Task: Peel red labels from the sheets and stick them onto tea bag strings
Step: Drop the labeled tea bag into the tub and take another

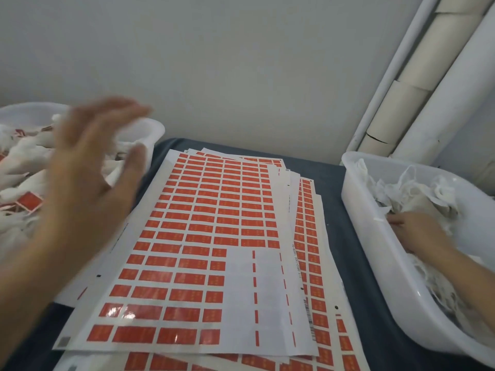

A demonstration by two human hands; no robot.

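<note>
Left hand sits upper left of frame, blurred, fingers spread and straight, holding nothing, in front of the left tub, which is full of white tea bags with red labels on them, finished ones by the look of it. Right hand is at right of frame, down inside the right tub, buried in a heap of unlabelled tea bags. Fingers mostly hidden in the white mesh; cannot tell if it is gripping a bag or just rummaging.

Top label sheet lies centre frame on the dark desk, on a fanned stack of more sheets, long axis running from lower left up toward upper centre. A bare peeled patch is at its lower right; red labels remain just left of and above the patch.

Key relation: the sheet lies between the hands, to the right of and below the left hand, to the left of the right hand. Next labels at the patch edge look about equally reachable; the free left hand is likelier to peel while the right fetches a bag. Strings not discernible.
</note>
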